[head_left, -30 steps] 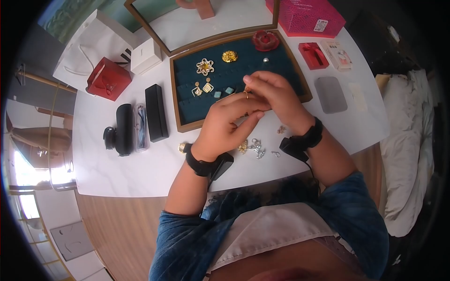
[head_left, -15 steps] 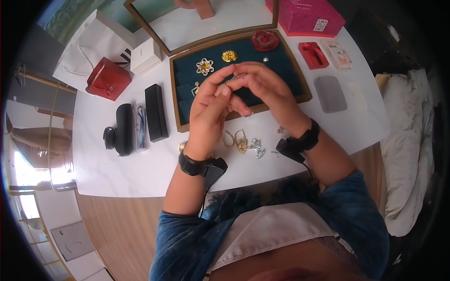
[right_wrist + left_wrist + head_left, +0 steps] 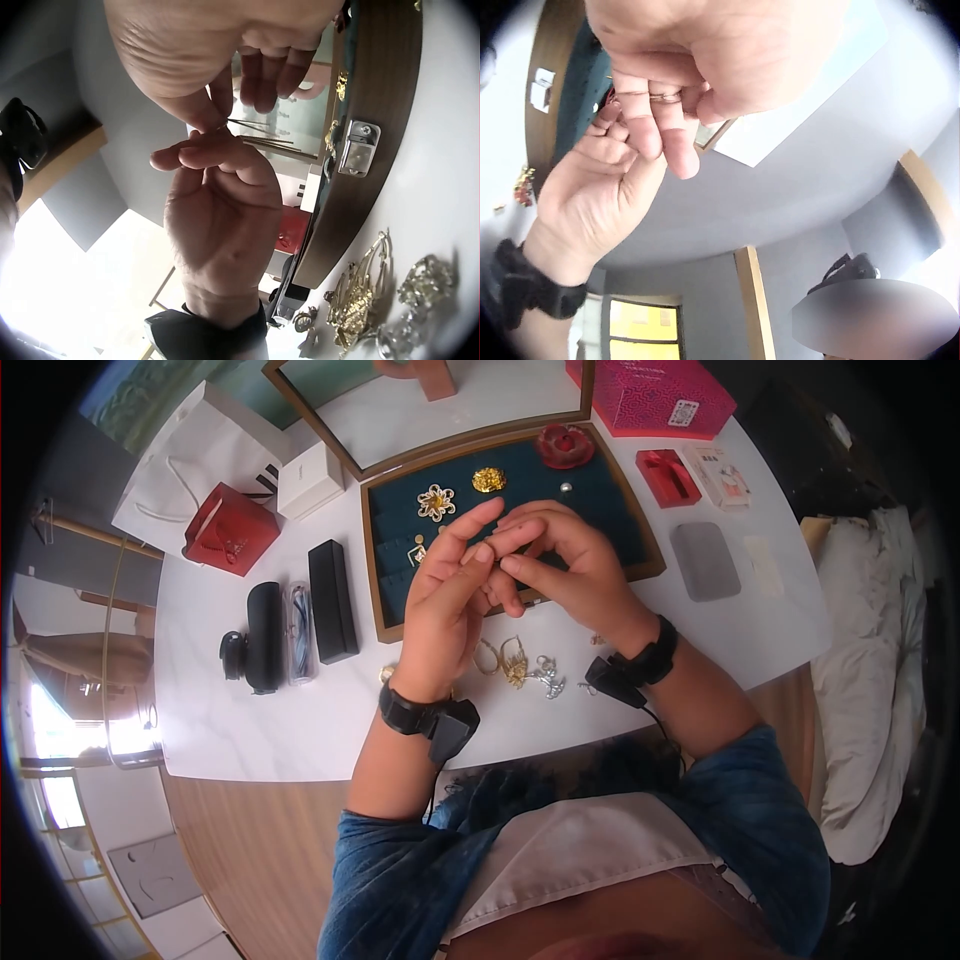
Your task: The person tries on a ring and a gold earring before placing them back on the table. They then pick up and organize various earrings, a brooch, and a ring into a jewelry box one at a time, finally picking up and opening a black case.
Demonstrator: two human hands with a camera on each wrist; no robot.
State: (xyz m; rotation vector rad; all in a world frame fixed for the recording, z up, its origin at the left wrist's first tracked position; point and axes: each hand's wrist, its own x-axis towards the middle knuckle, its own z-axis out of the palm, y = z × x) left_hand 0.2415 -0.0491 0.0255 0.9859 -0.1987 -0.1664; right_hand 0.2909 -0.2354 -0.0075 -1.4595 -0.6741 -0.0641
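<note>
Above the front of a jewellery display box [image 3: 393,631], my two hands meet. My left hand [image 3: 445,595] is turned palm inward with its forefinger raised, and a thin ring [image 3: 666,96] circles one of its fingers in the left wrist view. The thumb and fingertips of my right hand [image 3: 585,560] close around one of the left fingers; anything small between them is hidden. In the box lie a flower brooch [image 3: 436,503], a gold ornament [image 3: 488,480], a pearl piece [image 3: 566,487] and a red flower-shaped piece [image 3: 564,448]. The left hand overlaps the earrings [image 3: 417,550].
Gold jewellery [image 3: 514,665] and silver jewellery [image 3: 547,678] lie near the box's front. A black case [image 3: 333,600] and red bag [image 3: 233,528] stand left; a red gift box [image 3: 668,478] and grey pad [image 3: 706,563] lie right. The glass lid [image 3: 450,430] stands raised.
My left hand has turned from back-up to palm inward and shifted left, uncovering the gold jewellery. My right thumb has since come down onto the left fingers.
</note>
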